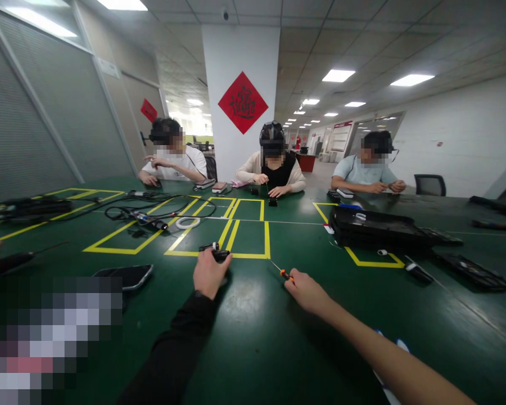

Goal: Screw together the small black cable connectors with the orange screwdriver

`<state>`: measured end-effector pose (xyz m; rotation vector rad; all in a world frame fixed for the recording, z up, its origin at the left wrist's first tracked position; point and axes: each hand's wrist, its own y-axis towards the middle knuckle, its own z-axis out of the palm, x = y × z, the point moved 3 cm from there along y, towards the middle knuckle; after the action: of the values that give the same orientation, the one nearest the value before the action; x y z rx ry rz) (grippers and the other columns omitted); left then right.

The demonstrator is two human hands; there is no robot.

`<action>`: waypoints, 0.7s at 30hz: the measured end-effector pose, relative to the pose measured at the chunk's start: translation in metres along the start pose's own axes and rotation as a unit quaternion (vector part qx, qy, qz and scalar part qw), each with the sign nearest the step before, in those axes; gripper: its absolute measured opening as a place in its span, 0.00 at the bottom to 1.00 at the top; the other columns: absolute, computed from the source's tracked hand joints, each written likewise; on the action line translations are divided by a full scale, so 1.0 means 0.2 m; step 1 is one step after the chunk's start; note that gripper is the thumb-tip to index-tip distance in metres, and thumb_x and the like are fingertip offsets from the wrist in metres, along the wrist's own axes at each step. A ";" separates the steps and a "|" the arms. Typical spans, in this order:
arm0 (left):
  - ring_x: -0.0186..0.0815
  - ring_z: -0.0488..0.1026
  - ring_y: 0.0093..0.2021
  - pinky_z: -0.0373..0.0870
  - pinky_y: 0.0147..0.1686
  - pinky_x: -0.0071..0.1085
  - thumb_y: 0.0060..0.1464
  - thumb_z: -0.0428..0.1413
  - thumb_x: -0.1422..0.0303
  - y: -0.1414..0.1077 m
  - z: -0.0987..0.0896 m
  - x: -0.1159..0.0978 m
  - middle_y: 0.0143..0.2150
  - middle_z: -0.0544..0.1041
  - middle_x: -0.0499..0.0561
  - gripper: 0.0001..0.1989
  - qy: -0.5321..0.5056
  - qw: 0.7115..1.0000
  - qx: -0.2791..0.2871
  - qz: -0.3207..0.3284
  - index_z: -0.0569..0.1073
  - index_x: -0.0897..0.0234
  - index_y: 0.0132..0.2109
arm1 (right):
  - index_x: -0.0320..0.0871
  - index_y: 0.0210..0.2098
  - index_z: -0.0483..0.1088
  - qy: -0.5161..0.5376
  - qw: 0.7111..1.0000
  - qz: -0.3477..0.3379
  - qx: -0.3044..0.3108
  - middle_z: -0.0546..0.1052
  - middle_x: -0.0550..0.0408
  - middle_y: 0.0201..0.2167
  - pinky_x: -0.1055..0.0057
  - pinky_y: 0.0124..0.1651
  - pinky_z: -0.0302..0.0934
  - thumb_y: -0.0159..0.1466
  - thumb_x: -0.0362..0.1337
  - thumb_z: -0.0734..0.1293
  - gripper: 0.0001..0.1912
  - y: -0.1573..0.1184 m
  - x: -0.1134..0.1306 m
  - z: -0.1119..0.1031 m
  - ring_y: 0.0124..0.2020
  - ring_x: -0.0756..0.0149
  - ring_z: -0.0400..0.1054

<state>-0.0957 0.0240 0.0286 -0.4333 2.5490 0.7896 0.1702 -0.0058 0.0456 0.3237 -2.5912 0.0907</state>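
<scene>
My left hand, below a black sleeve, is closed around a small black cylindrical part resting at the yellow tape line. A second short black piece with a pale ring sits just beyond my fingers; whether the two are joined I cannot tell. In my right hand is a screwdriver with an orange and black handle. Its thin shaft points up and left, and the tip is near the corner of the yellow tape, apart from the black part.
A phone lies to the left. Beyond are black cables, a white ring and a large black tray-like case. Across the green table several people sit; another person's hand at far left is beside a dark-handled tool.
</scene>
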 end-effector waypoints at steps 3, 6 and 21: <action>0.40 0.68 0.45 0.63 0.46 0.34 0.47 0.52 0.55 -0.12 0.05 -0.21 0.43 0.69 0.56 0.22 -0.131 0.984 0.037 0.112 0.65 0.65 0.45 | 0.41 0.24 0.61 0.192 0.981 -0.007 -0.041 0.66 0.58 0.20 0.74 0.23 0.52 0.61 0.46 0.54 0.16 0.05 0.02 0.06 0.20 0.71 0.59; 0.38 0.68 0.44 0.64 0.45 0.33 0.45 0.55 0.60 -0.24 0.09 -0.38 0.42 0.69 0.53 0.21 -0.235 0.953 0.102 0.164 0.66 0.64 0.46 | 0.41 0.26 0.61 0.359 0.932 -0.011 -0.045 0.66 0.59 0.19 0.73 0.23 0.55 0.58 0.51 0.58 0.18 0.08 0.01 0.14 0.19 0.71 0.60; 0.35 0.72 0.35 0.67 0.34 0.30 0.52 0.50 0.59 -0.32 0.23 -0.45 0.39 0.73 0.54 0.17 -0.668 0.645 0.363 -0.080 0.67 0.66 0.44 | 0.41 0.26 0.58 0.564 0.824 0.010 0.059 0.68 0.60 0.21 0.73 0.24 0.61 0.49 0.46 0.69 0.18 0.08 0.02 0.21 0.18 0.73 0.65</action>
<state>0.0212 0.0161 0.0096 0.2003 1.1428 -0.1327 0.1435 0.0036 0.0116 0.1859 -1.4010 0.3367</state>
